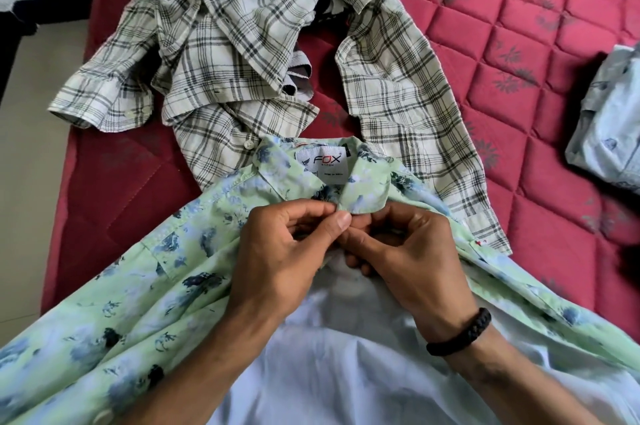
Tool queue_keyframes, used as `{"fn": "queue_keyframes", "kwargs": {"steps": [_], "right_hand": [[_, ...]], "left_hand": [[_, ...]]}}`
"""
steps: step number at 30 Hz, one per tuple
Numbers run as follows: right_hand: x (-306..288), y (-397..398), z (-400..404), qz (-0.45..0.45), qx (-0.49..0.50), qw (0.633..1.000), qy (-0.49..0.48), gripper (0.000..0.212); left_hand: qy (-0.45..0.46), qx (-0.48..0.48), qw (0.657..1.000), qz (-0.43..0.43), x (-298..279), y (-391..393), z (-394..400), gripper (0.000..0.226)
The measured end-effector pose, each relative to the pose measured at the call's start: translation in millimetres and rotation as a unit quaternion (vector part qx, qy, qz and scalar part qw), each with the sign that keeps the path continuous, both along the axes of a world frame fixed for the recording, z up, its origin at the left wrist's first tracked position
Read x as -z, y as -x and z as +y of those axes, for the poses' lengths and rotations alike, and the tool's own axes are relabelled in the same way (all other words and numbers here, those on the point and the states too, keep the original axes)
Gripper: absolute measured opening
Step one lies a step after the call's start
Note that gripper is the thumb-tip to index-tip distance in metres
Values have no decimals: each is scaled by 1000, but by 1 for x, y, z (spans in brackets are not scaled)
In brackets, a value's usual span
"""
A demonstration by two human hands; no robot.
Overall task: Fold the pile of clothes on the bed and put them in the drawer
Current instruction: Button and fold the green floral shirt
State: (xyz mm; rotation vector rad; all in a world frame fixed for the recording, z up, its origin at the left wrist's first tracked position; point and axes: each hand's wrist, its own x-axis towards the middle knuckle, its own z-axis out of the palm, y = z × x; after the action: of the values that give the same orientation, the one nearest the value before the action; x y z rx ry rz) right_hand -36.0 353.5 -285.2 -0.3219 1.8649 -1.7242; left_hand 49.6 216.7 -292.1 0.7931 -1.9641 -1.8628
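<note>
Green shirt (145, 286) spread at bed's (519, 26) near edge, plaid pile (242, 44) beyond. Left hand (277, 251), right hand (408, 251) pinch placket below collar (363, 196). Best fasten top button, align edges, smooth front before folding.

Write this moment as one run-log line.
stage: buttoning collar | left hand: pinches green floral shirt placket | right hand: pinches same | plaid shirt: unfolded | pale folded shirt: on bed

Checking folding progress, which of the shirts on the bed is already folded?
The pale blue shirt at the right edge; the plaid shirt lies crumpled, and the green floral shirt is spread open.
</note>
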Motion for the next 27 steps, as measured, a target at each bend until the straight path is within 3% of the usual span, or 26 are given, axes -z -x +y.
{"fn": "queue_keyframes", "kwargs": {"steps": [5,10,17,27], "right_hand": [[-8,1,-5,8,-15,999,30,5],[-8,-8,-9,129,46,991,8,7],[-7,-6,-9,117,42,992,-33,7],[-4,-7,-11,205,54,972,-97,12]], "left_hand": [[23,-65,998,17,0,3,3,16],[-11,-74,997,34,-2,7,-1,14],[-72,-77,994,17,7,7,1,9],[-15,-61,998,-4,1,5,8,21]]}}
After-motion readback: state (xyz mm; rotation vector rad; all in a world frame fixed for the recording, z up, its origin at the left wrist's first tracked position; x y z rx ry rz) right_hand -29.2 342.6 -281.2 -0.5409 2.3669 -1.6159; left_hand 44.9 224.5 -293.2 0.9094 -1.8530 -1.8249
